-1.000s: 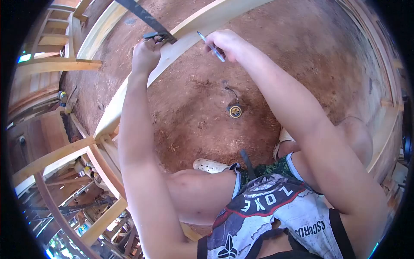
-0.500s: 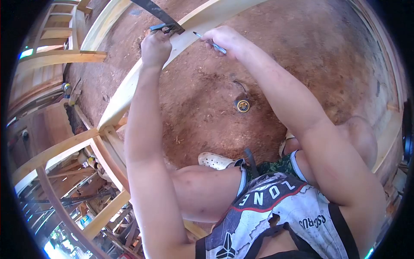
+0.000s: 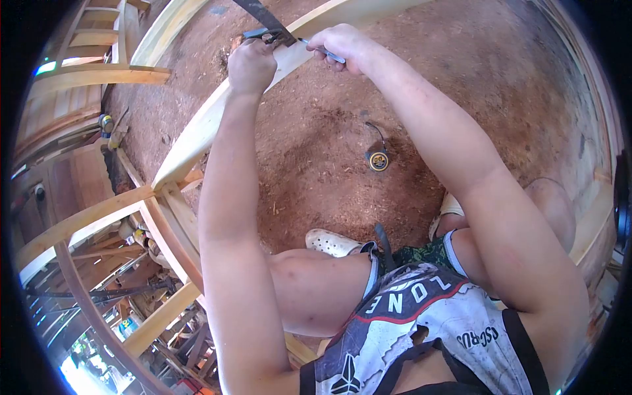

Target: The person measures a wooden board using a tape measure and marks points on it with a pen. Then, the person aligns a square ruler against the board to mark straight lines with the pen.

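My left hand is closed around the blue-and-dark handle part of a dark flat-bladed tool, whose blade end lies across a pale wooden beam. To its right, my right hand pinches a slim pen, its dark tip over the same beam near the blade's end. On the dirt floor below the hands lies a round yellow-and-black tape measure, with a dark strip extending from it.
Wooden frames stand at the left, with a ladder-like frame at the upper left. A white perforated clog is on my foot. More planks run along the right side.
My left hand and the dark tool have moved right and up along the beam. The pen tip has come closer to the blade's end. The view has shifted slightly.
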A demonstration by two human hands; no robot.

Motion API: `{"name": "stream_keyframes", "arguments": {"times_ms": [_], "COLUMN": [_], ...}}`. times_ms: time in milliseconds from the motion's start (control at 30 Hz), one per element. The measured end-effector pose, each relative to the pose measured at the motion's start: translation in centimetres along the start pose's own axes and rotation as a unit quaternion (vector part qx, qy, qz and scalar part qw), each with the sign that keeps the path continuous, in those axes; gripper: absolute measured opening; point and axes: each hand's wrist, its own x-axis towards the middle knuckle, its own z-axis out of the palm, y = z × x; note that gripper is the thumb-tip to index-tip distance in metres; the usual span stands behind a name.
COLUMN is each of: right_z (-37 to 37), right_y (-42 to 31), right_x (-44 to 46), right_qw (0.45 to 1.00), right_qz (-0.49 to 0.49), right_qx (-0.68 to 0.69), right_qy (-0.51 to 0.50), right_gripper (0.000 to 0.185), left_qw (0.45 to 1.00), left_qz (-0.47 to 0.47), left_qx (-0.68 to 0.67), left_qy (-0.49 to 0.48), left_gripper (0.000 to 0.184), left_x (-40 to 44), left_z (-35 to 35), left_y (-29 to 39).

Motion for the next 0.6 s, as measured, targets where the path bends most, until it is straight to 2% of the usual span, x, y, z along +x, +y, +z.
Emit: {"name": "stream_keyframes", "arguments": {"times_ms": [433, 600], "right_z": [0.8, 0.49], "right_y": [-0.28, -0.84], "right_x": [0.06, 0.06], "right_qw": [0.999, 1.0], "right_qz": [-0.019, 0.007], "right_qx": [-0.015, -0.014], "right_qy": [0.028, 0.02], "right_gripper": [0.016, 0.015], "left_qw": [1.0, 1.0], "left_qz": [0.01, 0.012], "left_qx": [0.016, 0.004], "left_qy": [0.006, 0.022], "left_gripper": [0.018, 0.018], "left_x": [-0.14, -0.11], "left_z": [0.37, 0.51], "left_y": [-0.23, -0.1]}}
